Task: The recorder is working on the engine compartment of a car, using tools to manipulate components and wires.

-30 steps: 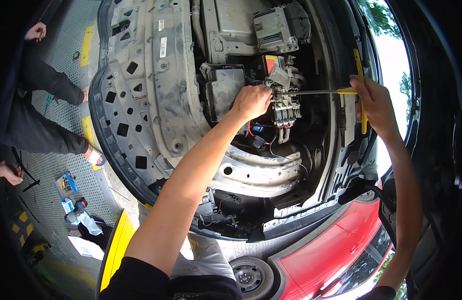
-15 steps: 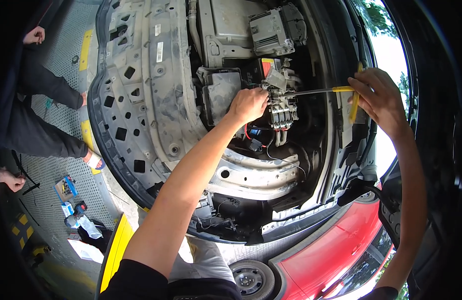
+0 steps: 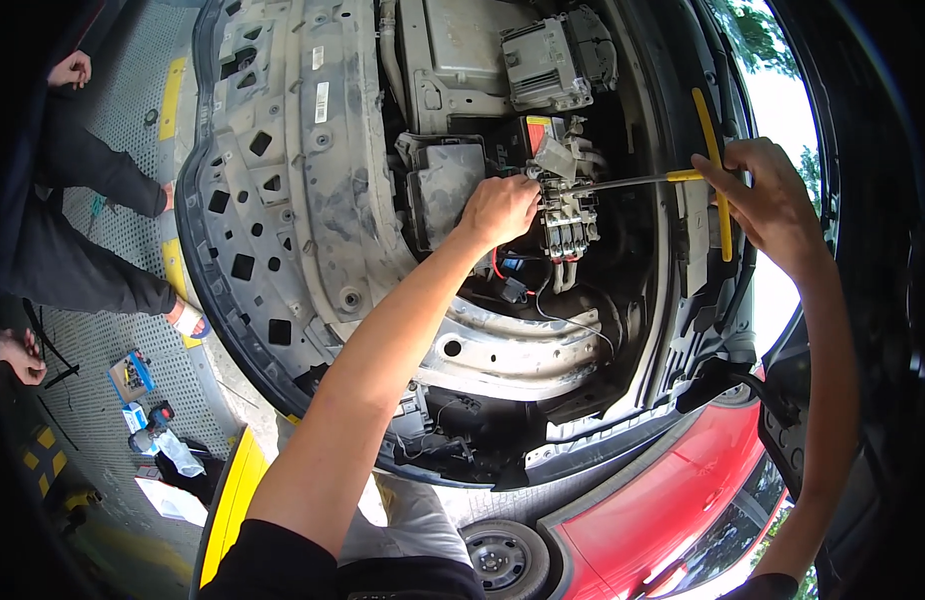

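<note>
A T-handle wrench has a yellow crossbar (image 3: 727, 215) and a long metal shaft (image 3: 623, 184). My right hand (image 3: 768, 195) is closed about the handle, with the crossbar standing roughly lengthwise to the picture. The shaft runs left to a metal terminal block (image 3: 566, 232) with several fuse-like links in the car's engine bay. At the block's upper left, the curled fingers of my left hand (image 3: 501, 210) press together close to the shaft's tip; what they pinch is hidden. A battery (image 3: 513, 138) with a red and yellow label is partly visible behind the block.
A dusty black box (image 3: 448, 190) lies left of the block, and a finned metal module (image 3: 543, 65) is above. Loose wires (image 3: 518, 290) hang below. On the left are another person's legs (image 3: 93, 270), a drill (image 3: 153, 425) and a parts box (image 3: 133, 375). A red car (image 3: 673, 500) stands lower right.
The wrench's crossbar has turned, and my right hand has shifted slightly on it. My left hand stays at the block.
</note>
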